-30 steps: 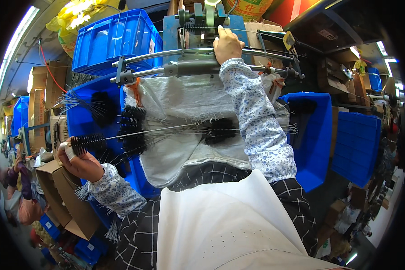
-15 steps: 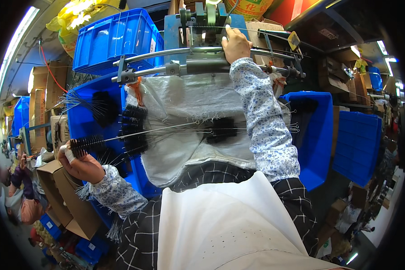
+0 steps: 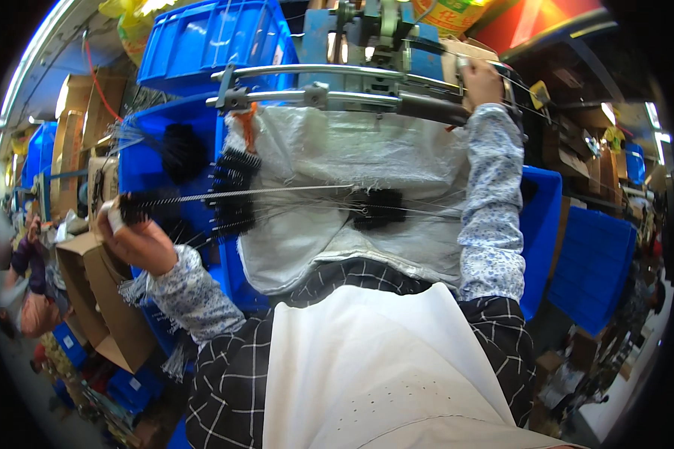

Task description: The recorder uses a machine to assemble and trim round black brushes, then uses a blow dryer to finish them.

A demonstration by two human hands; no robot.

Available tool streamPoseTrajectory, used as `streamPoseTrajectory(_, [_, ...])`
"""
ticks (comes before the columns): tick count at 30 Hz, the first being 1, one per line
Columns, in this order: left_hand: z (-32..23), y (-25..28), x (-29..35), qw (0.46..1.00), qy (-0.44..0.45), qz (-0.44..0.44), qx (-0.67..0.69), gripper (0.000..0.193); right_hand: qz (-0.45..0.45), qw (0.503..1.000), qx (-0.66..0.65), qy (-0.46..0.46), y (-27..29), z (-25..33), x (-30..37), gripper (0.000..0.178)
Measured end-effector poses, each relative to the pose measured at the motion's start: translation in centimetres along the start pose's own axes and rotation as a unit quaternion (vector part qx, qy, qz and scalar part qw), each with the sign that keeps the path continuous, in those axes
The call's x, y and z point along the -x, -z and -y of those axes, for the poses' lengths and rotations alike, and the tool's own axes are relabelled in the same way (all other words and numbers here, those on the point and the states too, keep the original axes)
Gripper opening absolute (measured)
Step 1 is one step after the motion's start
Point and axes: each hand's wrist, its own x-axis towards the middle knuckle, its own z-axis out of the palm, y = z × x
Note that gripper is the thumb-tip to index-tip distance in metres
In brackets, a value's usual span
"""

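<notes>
My left hand (image 3: 131,238) is closed around the black-bristled end of a twisted-wire brush (image 3: 277,191). Its bare wire stem reaches right across my lap, ending in a small loop. Beneath it, on a whitish woven cloth (image 3: 299,254), lie more brushes: a black bristle cluster (image 3: 382,209) in the middle and another (image 3: 234,191) at the left edge. My right hand (image 3: 481,84) is closed at the right part of the machine's metal rails (image 3: 337,99), beside a dark sleeve (image 3: 433,109) on the lower rail. What its fingers grip is hidden.
The machine's blue body (image 3: 318,45) stands ahead. Blue crates flank me: a left one (image 3: 136,168) with brushes in it, a right one (image 3: 543,217), another (image 3: 210,49) at the back left. An open cardboard box (image 3: 101,299) stands at left; a person (image 3: 37,292) sits beyond.
My right hand has moved right along the rails, and the dark sleeve has slid right with it. The left hand still holds the brush, its stem now closer to level. The whole view has shifted slightly.
</notes>
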Motion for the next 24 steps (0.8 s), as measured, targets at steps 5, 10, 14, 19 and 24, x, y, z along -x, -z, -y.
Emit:
streamPoseTrajectory(5, [-0.9, -4.1, 0.8, 0.996, 0.054, 0.051, 0.047, 0.025, 0.027, 0.987, 0.079, 0.139, 0.2, -3.1, -3.1, 0.03])
streamPoseTrajectory(10, [0.4, -6.0, 2.1, 0.98, 0.127, 0.077, 0.132, 0.017, 0.081, 0.969, -0.145, 0.183, 6.6, -4.6, 1.1, 0.025])
streamPoseTrajectory(14, [1.4, -9.1, 4.4, 0.96, 0.19, 0.144, 0.148, 0.023, 0.377, 0.892, -0.212, 0.131, 12.7, -3.4, 9.0, 0.033])
streamPoseTrajectory(19, [2.1, -13.6, 10.9, 0.951, 0.173, 0.256, 0.014, 0.016, 0.433, 0.806, -0.272, 0.3, 8.2, 5.5, 14.9, 0.034])
streamPoseTrajectory(24, [-0.4, -13.2, 12.3, 0.911, 0.255, 0.323, 0.027, 0.018, 0.345, 0.83, -0.375, 0.225, 5.9, 10.5, 17.9, 0.027])
